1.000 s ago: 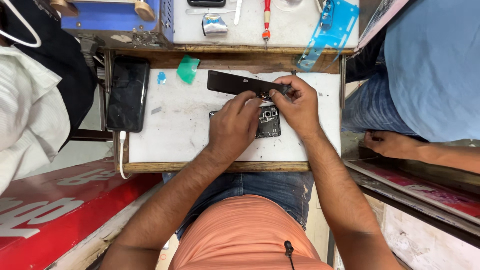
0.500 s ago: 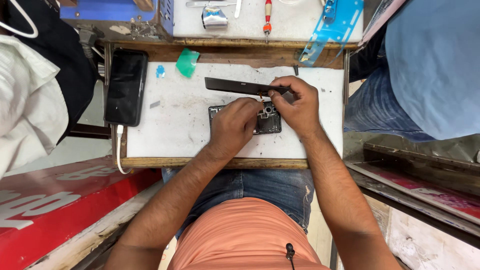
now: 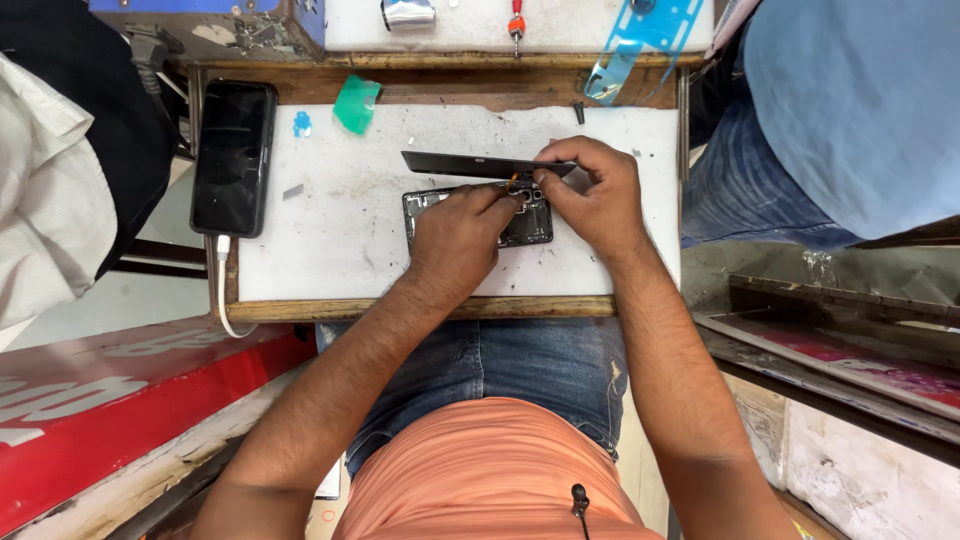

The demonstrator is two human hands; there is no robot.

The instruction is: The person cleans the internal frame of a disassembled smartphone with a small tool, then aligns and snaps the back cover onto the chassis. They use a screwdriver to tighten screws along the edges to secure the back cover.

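Note:
An opened black phone body (image 3: 425, 210) lies on the white work board (image 3: 330, 250). Its dark screen panel (image 3: 455, 163) is tilted up along the far side, still joined to the body by a small orange flex. My right hand (image 3: 590, 195) grips the panel's right end between thumb and fingers. My left hand (image 3: 460, 235) rests on the phone body, fingertips pinched at the flex near the panel's right end. What the left fingertips hold is too small to make out.
A second black phone (image 3: 232, 158) lies at the board's left edge with a white cable (image 3: 222, 290) plugged in. A green scrap (image 3: 355, 103) and a small blue piece (image 3: 301, 124) lie at the back. A red-handled screwdriver (image 3: 517, 18) sits on the far shelf. Another person in blue (image 3: 850, 110) sits at right.
The view has shifted slightly. Both hands stay on the phone, with my left fingertips now closer to the flex under the raised panel.

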